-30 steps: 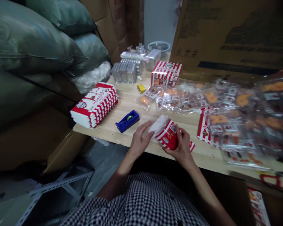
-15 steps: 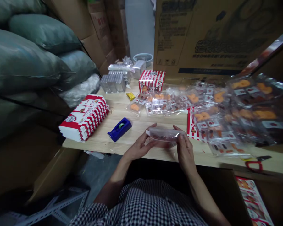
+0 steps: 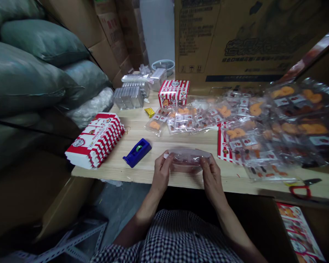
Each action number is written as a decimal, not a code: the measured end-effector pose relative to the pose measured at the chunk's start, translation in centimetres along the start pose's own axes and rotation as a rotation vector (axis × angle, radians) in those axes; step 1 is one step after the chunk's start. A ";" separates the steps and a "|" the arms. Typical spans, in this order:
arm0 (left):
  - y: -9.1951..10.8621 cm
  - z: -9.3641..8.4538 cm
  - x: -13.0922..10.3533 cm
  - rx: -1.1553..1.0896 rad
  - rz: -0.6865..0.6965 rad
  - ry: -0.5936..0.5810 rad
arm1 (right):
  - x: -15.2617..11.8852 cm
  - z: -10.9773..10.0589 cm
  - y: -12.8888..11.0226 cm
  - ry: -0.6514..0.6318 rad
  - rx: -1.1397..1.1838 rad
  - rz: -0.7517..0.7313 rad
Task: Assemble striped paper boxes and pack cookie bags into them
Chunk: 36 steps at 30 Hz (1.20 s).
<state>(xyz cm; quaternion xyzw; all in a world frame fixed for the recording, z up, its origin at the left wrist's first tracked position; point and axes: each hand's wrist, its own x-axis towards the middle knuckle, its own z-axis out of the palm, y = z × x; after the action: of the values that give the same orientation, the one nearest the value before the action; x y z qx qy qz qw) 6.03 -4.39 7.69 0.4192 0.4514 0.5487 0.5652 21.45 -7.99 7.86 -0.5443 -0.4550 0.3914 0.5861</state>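
Observation:
A clear plastic box point(image 3: 186, 168) hangs between both hands above the front edge of the table, with shiny reflections along its upper side. My left hand point(image 3: 162, 168) grips its left end, the thumb pressed on top. At the opposite end, my right hand point(image 3: 210, 171) pinches the corner between thumb and fingers. What lies inside the box is too blurred to make out. To the left of my hands stands a blue tape dispenser point(image 3: 135, 155) with a green roll. Clear bags of small orange and brown pieces point(image 3: 248, 137) lie to the right.
A stack of folded red-and-white cartons point(image 3: 95, 137) sits at the left. One assembled carton point(image 3: 174, 93) stands farther back, beside clear plastic trays point(image 3: 128, 96) and a yellow packet point(image 3: 149, 112). Red-handled scissors point(image 3: 301, 190) rest at the right front edge.
My left hand has shifted its grip, its thumb now on the top edge of the clear box. My right hand has turned inward slightly, and the box faces me more squarely. The camera view shifted a little.

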 end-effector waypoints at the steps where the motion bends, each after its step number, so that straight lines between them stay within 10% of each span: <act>1: 0.0 0.1 0.0 0.004 -0.013 0.013 | 0.0 0.0 0.0 -0.001 0.008 -0.001; 14: 0.7 0.5 1.4 -0.066 -0.098 -0.082 | 1.5 0.0 0.4 -0.071 0.417 0.140; 23: 0.7 0.3 1.0 -0.321 -0.055 -0.157 | 1.9 1.1 0.6 0.178 0.291 0.020; 36: -0.7 -0.6 1.8 -0.378 -0.146 -0.193 | 2.0 1.7 0.7 0.169 0.281 0.044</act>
<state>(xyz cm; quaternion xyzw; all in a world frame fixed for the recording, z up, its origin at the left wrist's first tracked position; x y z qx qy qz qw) 5.56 -2.63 6.77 0.3226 0.3137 0.5386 0.7123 20.42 -5.57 7.35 -0.4978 -0.3331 0.4168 0.6838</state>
